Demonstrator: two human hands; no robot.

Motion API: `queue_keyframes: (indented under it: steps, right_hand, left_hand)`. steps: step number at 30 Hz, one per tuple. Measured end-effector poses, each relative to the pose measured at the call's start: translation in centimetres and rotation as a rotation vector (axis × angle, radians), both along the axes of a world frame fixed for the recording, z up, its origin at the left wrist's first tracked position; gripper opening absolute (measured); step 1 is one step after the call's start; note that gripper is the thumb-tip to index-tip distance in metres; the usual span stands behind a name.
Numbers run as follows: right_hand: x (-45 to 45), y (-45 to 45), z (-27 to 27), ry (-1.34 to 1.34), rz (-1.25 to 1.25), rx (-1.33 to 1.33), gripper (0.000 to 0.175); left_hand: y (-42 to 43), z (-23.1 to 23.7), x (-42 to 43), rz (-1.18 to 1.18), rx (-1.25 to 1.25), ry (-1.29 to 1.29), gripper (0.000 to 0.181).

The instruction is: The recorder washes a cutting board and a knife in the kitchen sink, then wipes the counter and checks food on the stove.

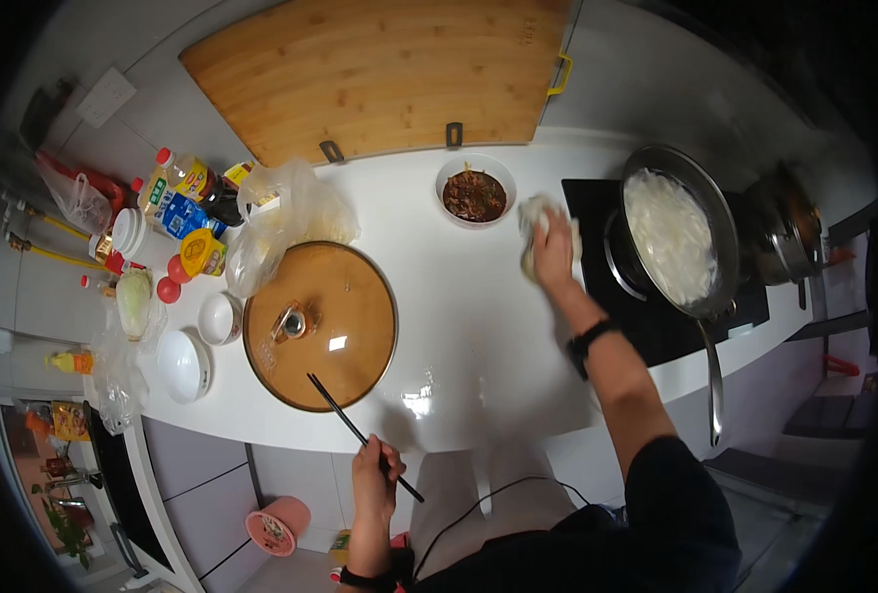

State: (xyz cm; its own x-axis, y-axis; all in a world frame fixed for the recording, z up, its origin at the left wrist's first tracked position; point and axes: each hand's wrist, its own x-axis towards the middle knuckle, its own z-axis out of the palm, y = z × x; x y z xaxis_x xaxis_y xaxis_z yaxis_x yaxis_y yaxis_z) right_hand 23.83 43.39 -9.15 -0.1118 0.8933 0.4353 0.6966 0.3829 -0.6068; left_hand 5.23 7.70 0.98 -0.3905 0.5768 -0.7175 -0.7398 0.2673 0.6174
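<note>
My right hand [553,248] presses a crumpled pale cloth [537,211] onto the white countertop [468,311], beside the black cooktop. In my left hand [378,471] is a pair of black chopsticks [346,419], held in front of the counter's near edge with the tips over a glass lid. That round lid [335,311], brown-tinted with a metal rim, lies on the counter to the left. Beyond the cloth stands a white bowl [476,159] of dark reddish-brown sauce. A frying pan [728,222] on the cooktop holds white strips or slices in liquid.
The black cooktop [594,200] borders the cloth; the pan's handle [714,393] juts past the front edge. A bamboo board [379,74] leans on the wall. Left are plastic bags [290,200], bottles [187,174], tomatoes [169,290] and two white bowls [183,367]. Wet patches [418,400] shine nearby.
</note>
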Motion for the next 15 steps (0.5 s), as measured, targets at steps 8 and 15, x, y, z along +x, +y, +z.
queue_keyframes:
  steps: [8, 15]
  right_hand:
    - [-2.8, 5.2, -0.3, -0.63, -0.01, -0.187, 0.049]
    - [-0.5, -11.0, 0.7, -0.499, 0.384, -0.101, 0.051]
  left_hand:
    - [1.1, -0.6, 1.5, -0.02, -0.006, 0.022, 0.028]
    - [5.4, 0.4, 1.3, -0.121, 0.081, 0.024, 0.027]
